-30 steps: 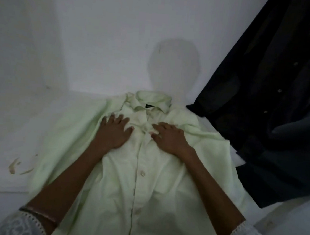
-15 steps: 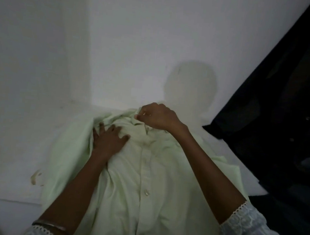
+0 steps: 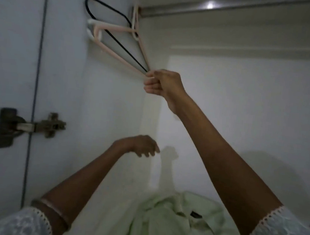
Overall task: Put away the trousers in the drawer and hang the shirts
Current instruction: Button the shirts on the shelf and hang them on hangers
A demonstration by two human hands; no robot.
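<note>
My right hand (image 3: 160,84) grips the lower corner of the hangers (image 3: 113,28) on the rail (image 3: 233,9), while my left hand (image 3: 142,146) hangs loose and empty above the green shirt (image 3: 170,220).

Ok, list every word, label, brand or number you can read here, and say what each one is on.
No text can be read.
The small dark label inside the collar of the green shirt is too blurred to read.
The hangers, the door hinge and the rail show no writing.
</note>
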